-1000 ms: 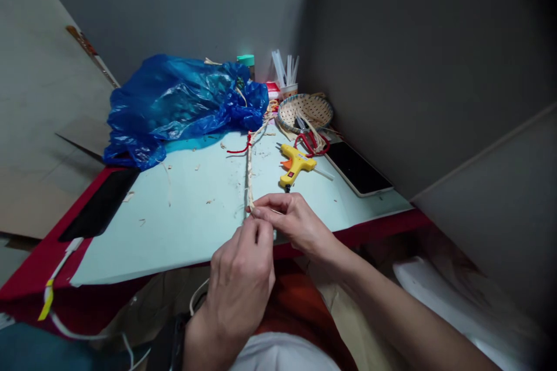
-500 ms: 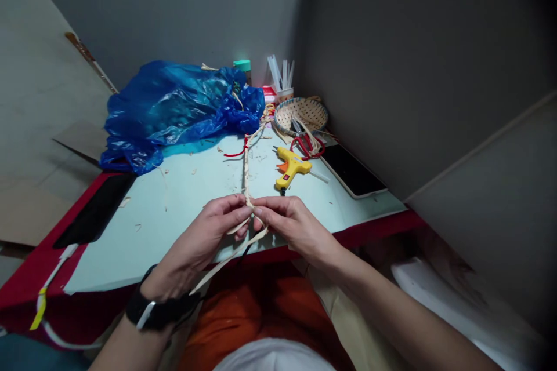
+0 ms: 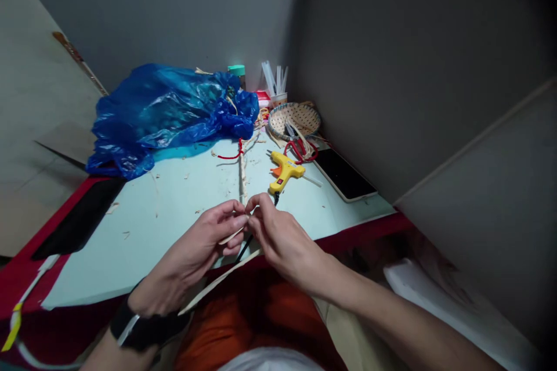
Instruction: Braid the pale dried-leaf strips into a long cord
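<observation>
A pale braid of flat plant-fibre strips (image 3: 242, 177) runs up the table away from me, with a red tie (image 3: 240, 148) round its far end. My left hand (image 3: 217, 229) pinches the near end between thumb and fingers. Close against it, my right hand (image 3: 276, 232) is closed with its fingertips on the same end; the fingers partly hide the spot. One loose strip (image 3: 220, 281) hangs down from the hands toward my lap, and a shorter strip end pokes out under my left thumb.
A yellow glue gun (image 3: 285, 171) lies beyond my right hand. Behind it are red-handled scissors (image 3: 301, 149), a woven basket (image 3: 296, 119) and a cup of glue sticks (image 3: 278, 98). A phone (image 3: 343, 174) lies right, a blue plastic bag (image 3: 165, 116) back left, a black pad (image 3: 80, 217) left.
The right hand has turned and its fingers have bunched up over the braid's near end. The loose strip now hangs lower. The view has shifted slightly.
</observation>
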Tool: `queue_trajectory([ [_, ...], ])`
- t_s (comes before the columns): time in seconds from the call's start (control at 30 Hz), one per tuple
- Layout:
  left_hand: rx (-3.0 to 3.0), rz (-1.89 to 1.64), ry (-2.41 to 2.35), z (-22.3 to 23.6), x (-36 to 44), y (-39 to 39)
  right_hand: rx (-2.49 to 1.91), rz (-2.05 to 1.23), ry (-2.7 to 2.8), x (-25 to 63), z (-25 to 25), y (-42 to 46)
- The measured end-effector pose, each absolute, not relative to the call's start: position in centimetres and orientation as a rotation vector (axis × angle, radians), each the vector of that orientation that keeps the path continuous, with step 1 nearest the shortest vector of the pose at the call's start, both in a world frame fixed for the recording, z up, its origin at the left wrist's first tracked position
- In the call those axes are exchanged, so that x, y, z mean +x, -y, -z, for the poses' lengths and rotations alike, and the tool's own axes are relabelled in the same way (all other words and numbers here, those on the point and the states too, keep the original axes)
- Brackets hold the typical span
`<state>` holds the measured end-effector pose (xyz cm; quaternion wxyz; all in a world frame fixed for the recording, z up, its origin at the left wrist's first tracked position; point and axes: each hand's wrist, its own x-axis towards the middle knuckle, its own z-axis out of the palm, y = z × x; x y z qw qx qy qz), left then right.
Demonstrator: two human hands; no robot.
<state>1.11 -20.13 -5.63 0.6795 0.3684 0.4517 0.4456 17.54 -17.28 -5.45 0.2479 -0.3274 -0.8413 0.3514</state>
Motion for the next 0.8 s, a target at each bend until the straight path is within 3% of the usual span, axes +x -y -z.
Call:
queue_trajectory([
  [0.2,0.712,-1.020,-1.023,5.5,1.8,20.0,-0.868,-0.912,2.374,17.9,4.8,17.2],
  [0.57,0.887,-1.068,-1.194,5.6,3.2,20.5,-0.747,-1.341,2.263,19.3,5.0,15.0],
  [0.8,0.961,-1.110,-1.302,5.9,2.2,21.0,-0.751,-1.053,2.592,20.4,2.3,13.0],
])
